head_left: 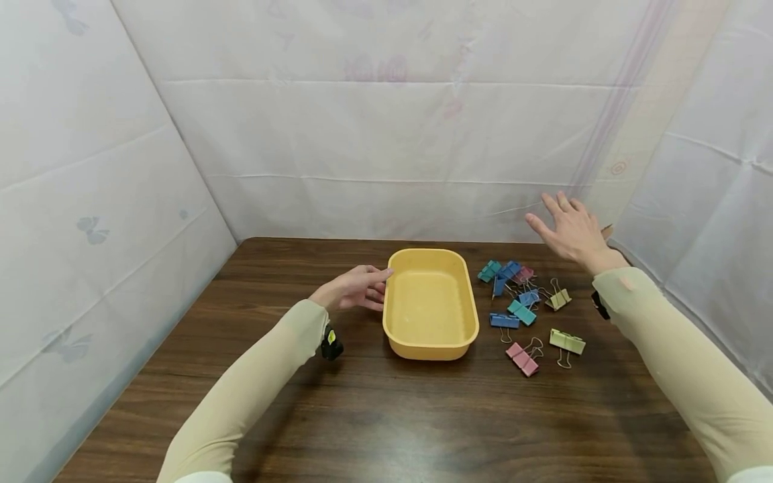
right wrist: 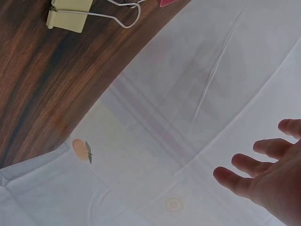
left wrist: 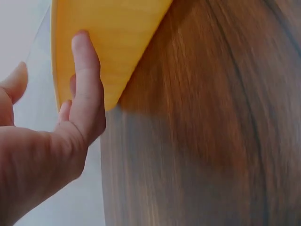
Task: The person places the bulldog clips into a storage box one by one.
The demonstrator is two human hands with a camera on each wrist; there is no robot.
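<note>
While the left hand point(head_left: 353, 288) rests its straight, loosely gathered fingers point(left wrist: 84, 80) against the left wall of the yellow tray point(head_left: 430, 305), the tray sits flat on the tabletop point(head_left: 374, 416), long axis running away from the person. Right of the tray lie binder clips point(head_left: 522, 305); above them the right hand point(head_left: 574, 231) hovers, fingers spread, holding nothing.

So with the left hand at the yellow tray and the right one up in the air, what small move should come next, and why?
Probably lower the right hand toward the binder clips: it is raised, open and holding nothing, while the left hand touches the yellow tray, whose inside is bare.
</note>
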